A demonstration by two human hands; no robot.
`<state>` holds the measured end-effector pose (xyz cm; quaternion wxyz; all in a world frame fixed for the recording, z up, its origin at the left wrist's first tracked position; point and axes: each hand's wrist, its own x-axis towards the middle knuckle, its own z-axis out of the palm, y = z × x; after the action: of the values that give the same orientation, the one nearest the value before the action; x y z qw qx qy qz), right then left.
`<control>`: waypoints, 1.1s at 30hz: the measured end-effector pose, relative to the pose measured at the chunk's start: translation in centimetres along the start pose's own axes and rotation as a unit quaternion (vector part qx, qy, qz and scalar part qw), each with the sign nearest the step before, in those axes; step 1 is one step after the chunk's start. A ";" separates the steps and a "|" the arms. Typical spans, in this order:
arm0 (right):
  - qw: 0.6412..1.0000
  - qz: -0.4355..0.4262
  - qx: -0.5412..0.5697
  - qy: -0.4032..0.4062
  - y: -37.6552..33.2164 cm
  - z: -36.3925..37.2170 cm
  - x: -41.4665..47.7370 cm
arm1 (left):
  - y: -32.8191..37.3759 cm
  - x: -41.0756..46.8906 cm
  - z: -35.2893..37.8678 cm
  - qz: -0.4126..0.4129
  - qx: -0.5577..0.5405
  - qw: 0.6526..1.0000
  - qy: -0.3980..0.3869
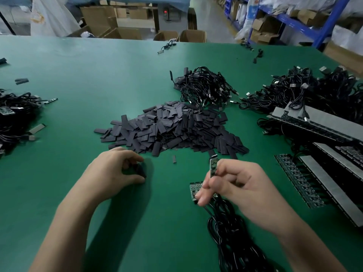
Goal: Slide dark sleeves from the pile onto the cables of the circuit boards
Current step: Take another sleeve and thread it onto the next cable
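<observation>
Looking down on the broad green surface (98, 75), we find the pile of dark sleeves (172, 128) heaped at its middle, just beyond both hands. Behind it and to the right lie tangled heaps of black cables (206, 87), and long board strips (306, 183) line the right edge. The left hand (115, 169) rests on the surface at the pile's near edge, its grip curled tight: thumb and fingers pinch one dark sleeve (140, 170), mostly hidden, so we cannot tell its long axis. The right hand (241, 185), off to its right, has its grip closed in a pinch on a small circuit board (213, 167). A black cable (227, 232) runs from under that hand into a coil on the surface close to us. The circuit board stands nearly upright, long axis pointing up and away toward the pile, its free end clear above the fingers. A second board (194, 190) lies flat just left of the right fingertips, and one loose sleeve (174, 159) lies between the hands.

The coming move, we judge, turns on this: the held sleeve lies to the left of the circuit board, apart from it. The left hand is the nearer one, so it would carry the sleeve across and line its opening with the board's upright axis, to pass over the free end and down toward the cable.
</observation>
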<state>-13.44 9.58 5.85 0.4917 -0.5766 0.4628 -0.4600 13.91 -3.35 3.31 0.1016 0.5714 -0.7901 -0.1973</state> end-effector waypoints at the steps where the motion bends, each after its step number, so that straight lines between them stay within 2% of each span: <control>1: 0.999 -0.009 -0.050 -0.001 -0.5 0.2 -0.1 | 0.1 0.0 -0.1 0.001 0.001 1.000 0.000; 3: 0.994 -0.035 -0.104 0.003 -1.5 0.5 -0.4 | 0.3 0.0 -0.1 0.006 -0.003 1.000 0.001; 4: 0.994 -0.045 -0.097 0.004 -2.2 0.5 -0.6 | 0.3 0.0 0.0 0.009 -0.003 1.000 0.003; 10: 0.990 -0.107 0.046 0.076 -5.2 0.8 -0.6 | 1.5 -0.1 0.3 0.065 -0.058 0.995 0.041; 13: 0.981 -0.127 0.111 0.097 -6.4 0.3 -0.4 | 3.2 -0.3 0.3 0.118 -0.171 0.977 0.048; 16: 0.972 -0.167 0.129 0.108 -7.8 -1.4 -0.3 | 5.2 -0.4 0.3 0.153 -0.321 0.935 0.001; 18: 0.984 -0.132 0.056 0.110 -7.7 -2.5 0.1 | 6.5 -0.2 0.7 0.166 -0.407 0.897 -0.037; 20: 0.992 -0.026 -0.054 0.107 -6.1 -2.7 0.8 | 7.7 0.1 1.3 0.169 -0.456 0.872 -0.058; 22: 0.986 0.081 -0.113 0.092 -3.4 -2.3 1.5 | 8.7 0.3 2.4 0.168 -0.474 0.862 -0.063; 24: 0.980 0.140 -0.112 0.084 -0.8 -1.7 1.7 | 9.1 0.3 3.8 0.155 -0.484 0.859 -0.068; 26: 0.983 0.161 -0.063 0.068 0.9 -1.5 1.6 | 9.0 0.0 5.1 0.148 -0.475 0.865 -0.065; 30: 0.985 0.169 0.020 0.021 2.6 -1.8 1.9 | 8.5 -0.6 6.9 0.165 -0.461 0.871 -0.037; 33: 0.986 0.163 0.041 0.020 3.3 -2.0 2.1 | 8.4 -0.6 7.4 0.172 -0.450 0.876 -0.004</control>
<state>-15.34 6.90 2.90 0.5744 -0.4634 0.5409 -0.4035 4.04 0.94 0.24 0.3771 0.3186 -0.7020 -0.5133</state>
